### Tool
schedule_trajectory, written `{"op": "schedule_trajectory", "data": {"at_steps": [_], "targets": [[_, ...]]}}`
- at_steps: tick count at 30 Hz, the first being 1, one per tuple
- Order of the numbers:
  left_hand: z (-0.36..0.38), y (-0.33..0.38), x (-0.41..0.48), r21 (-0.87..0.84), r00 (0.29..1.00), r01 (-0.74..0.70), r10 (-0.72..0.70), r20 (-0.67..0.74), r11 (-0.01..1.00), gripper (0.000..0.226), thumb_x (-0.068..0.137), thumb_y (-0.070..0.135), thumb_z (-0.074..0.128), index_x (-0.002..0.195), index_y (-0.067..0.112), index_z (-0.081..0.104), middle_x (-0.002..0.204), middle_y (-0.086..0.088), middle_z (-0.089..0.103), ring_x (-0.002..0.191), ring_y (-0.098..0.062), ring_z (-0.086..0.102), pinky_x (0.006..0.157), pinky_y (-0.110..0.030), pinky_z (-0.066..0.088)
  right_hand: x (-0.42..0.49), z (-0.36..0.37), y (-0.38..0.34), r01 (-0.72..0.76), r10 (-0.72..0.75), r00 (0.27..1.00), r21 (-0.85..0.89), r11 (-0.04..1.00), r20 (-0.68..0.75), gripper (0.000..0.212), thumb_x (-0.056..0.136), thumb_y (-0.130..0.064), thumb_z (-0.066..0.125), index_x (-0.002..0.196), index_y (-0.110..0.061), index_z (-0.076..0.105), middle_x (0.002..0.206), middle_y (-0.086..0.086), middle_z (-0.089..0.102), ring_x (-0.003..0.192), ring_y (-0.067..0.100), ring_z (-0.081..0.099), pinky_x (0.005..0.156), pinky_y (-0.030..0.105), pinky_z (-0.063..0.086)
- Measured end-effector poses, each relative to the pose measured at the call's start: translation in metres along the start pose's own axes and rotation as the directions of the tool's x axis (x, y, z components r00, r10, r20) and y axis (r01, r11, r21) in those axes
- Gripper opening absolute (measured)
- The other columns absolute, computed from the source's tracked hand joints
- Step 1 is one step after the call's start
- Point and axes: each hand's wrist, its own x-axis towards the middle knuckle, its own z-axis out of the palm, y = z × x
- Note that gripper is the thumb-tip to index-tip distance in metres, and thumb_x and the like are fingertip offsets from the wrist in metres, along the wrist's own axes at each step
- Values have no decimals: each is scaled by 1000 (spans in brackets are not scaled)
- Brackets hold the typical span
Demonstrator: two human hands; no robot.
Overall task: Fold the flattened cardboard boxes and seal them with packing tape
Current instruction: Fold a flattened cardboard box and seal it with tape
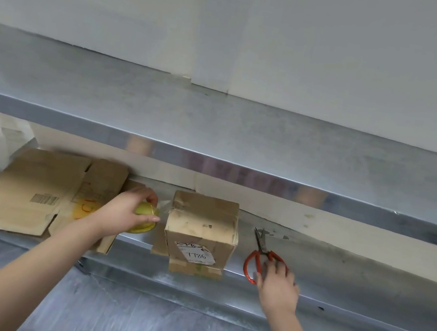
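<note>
A small folded cardboard box (201, 228) with a white label stands on the lower metal shelf (351, 278). My left hand (126, 213) grips a yellow roll of packing tape (143, 217) just left of the box; a clear strip runs from the roll to the box's upper left corner. Flattened cardboard boxes (27, 192) lie further left on the same shelf. Red-handled scissors (262, 251) lie to the right of the box, blades pointing away from me. My right hand (277, 286) rests its fingers on the scissors' handles; its grip is blurred.
An upper metal shelf (217, 130) juts out above the lower one, with a white wall (234, 24) behind. The grey floor (130, 317) lies below the shelf's front edge.
</note>
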Motion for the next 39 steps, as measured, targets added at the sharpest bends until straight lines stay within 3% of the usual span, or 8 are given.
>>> {"op": "schedule_trajectory", "data": {"at_steps": [3,6,8,15,20,27,31,39], "targets": [[0,3,-4,25,999,26,-25,-25,999,31,79,38,75,98,27,54,102,9,57,95,-9,52,76,-22,37,15,14,6,-17,20,998,49,999,-63,46,54,-18,92,84,2,64,71,20,62,60,36,62,53,38,48],[0,6,-7,27,998,44,-43,-42,999,33,78,38,76,100,28,53,103,8,57,96,-10,51,76,-21,35,15,5,9,-77,74,996,61,995,43,46,85,-43,67,110,-6,57,100,9,66,93,29,66,74,34,48],[-2,8,-8,27,997,51,-49,-52,998,34,78,38,77,100,27,54,104,8,58,97,-10,52,78,-22,35,21,3,10,-114,115,992,18,993,-43,43,95,-48,45,122,-14,51,115,-2,64,108,17,62,82,27,44],[-11,12,-5,6,999,34,-33,-36,999,31,80,34,76,101,22,57,101,8,57,96,-10,51,76,-21,34,-7,-9,-1,-98,97,995,-19,995,-36,40,98,-32,18,118,-13,47,114,-2,64,106,18,64,83,26,45],[-19,6,0,-32,1000,-7,8,16,999,31,80,34,76,103,24,58,101,13,55,96,-8,52,78,-21,37,-70,-22,-6,-158,159,987,322,933,23,24,95,-25,50,108,-13,34,99,10,66,92,35,65,69,34,43],[-29,-6,6,-53,988,-82,89,126,995,35,80,37,75,107,24,58,107,7,57,100,-12,54,82,-23,40,-175,-26,-70,-64,213,945,501,863,-246,44,60,-3,83,92,-16,55,52,-4,48,46,31,60,43,28,33],[-35,-7,11,-82,980,-106,118,158,991,35,81,37,74,108,22,57,107,6,56,98,-14,54,83,-26,44,-203,-38,-129,-37,214,964,714,699,-160,40,75,-15,76,91,-34,45,60,-14,61,58,6,62,53,18,40],[-32,-17,17,-37,949,-224,227,217,974,36,82,40,73,105,22,53,105,2,56,98,-17,54,85,-28,43,-178,-60,-210,-270,-53,958,952,147,281,38,81,-41,76,103,-17,56,60,-10,46,49,0,42,51,12,30]]}}
